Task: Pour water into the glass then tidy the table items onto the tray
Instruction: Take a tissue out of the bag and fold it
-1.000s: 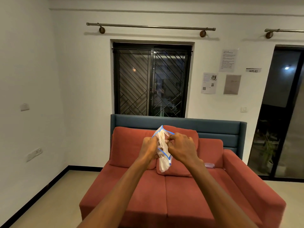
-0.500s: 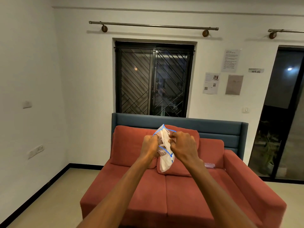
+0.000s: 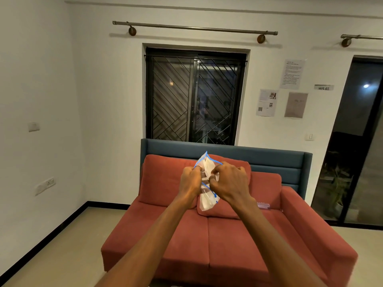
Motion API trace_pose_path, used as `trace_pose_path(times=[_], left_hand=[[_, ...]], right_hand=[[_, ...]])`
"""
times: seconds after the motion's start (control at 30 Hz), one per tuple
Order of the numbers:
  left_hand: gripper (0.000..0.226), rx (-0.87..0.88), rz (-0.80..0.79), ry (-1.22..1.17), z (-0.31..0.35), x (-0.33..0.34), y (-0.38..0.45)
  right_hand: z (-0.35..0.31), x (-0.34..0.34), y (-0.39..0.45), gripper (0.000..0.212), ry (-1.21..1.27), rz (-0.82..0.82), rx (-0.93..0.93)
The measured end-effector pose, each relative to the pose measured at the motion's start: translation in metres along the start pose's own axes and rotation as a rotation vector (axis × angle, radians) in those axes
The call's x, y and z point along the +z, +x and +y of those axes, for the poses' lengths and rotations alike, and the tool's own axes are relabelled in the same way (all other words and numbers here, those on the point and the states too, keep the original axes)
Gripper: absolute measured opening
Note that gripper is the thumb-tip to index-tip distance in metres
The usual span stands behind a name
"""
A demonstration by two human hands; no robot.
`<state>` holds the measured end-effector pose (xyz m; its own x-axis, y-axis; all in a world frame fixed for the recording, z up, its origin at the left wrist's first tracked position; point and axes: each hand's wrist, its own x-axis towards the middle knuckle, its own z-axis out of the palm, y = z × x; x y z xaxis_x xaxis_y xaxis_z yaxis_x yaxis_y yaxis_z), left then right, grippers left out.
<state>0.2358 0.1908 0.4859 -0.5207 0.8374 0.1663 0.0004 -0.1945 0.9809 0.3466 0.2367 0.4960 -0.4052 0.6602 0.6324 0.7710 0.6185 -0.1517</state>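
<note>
While both arms reach forward at chest height, the left hand (image 3: 189, 180) and the right hand (image 3: 229, 183) each pinch a clear zip-lock bag (image 3: 207, 195) with a blue seal strip, fingers curled tight on its upper part, white folded contents showing inside. The bag hangs between the hands in the air, in front of a red two-seat sofa (image 3: 217, 241) with a blue back panel. Neither glass, water nor tray is in view; a small clear item (image 3: 263, 205) lies on the sofa seat by the right armrest.

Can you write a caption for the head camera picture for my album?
Two hands, left and right, hold a clear plastic bag before a red sofa.
</note>
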Motion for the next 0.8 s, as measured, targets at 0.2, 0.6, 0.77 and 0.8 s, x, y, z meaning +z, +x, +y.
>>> trace_pose_path(times=[0.2,0.6,0.77,0.8], left_hand=[[0.031,-0.019,0.016,0.007,-0.003,-0.003,-0.002],[0.029,-0.011,0.002,0.173,-0.017,-0.016,-0.001],[0.031,-0.145,0.016,0.088,-0.027,-0.019,0.000],[0.030,-0.194,0.033,0.051,-0.026,-0.020,0.000]], right_hand=[[-0.002,0.009,0.000,0.031,-0.099,-0.031,-0.040],[-0.018,0.020,-0.010,0.019,0.175,-0.053,0.007],[-0.026,0.017,-0.012,0.009,0.475,-0.107,0.133],[-0.028,0.015,-0.012,0.008,0.556,-0.100,0.173]])
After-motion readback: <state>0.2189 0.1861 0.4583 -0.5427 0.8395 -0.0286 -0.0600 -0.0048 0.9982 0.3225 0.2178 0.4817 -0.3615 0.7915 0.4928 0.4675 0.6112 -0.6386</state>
